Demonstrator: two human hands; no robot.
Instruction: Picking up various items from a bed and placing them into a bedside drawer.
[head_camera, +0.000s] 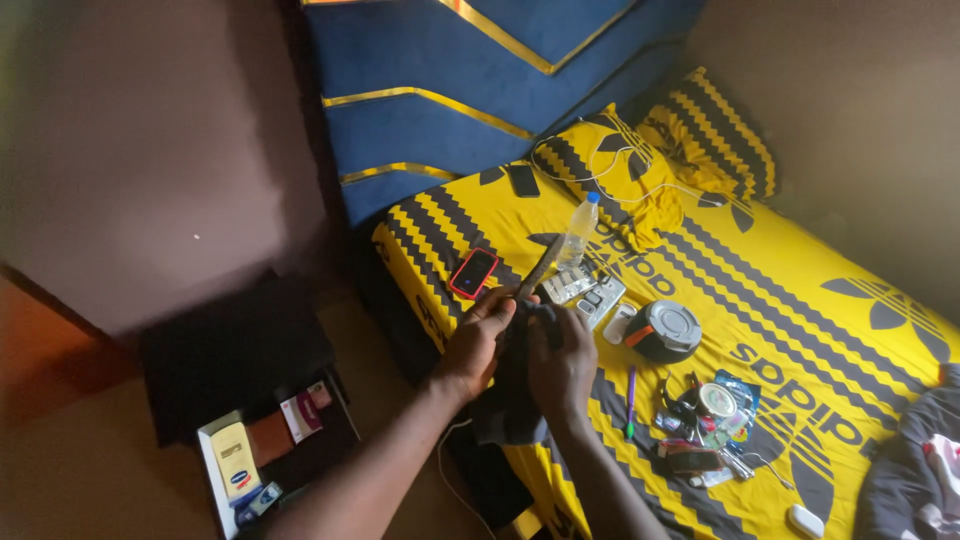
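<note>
Head view, frame centre: left hand (478, 340) and right hand (562, 362) both grasp dark cloth (512, 400) over yellow bed (800, 300); bottle (577, 232) lies just above.

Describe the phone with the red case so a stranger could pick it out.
On the yellow bedsheet with black stripes, look near the bed's left edge, just left of the clear plastic bottle and above the left hand. The red-cased phone lies flat, its dark screen rimmed in red; the black phone near the headboard has no such rim.
</note>
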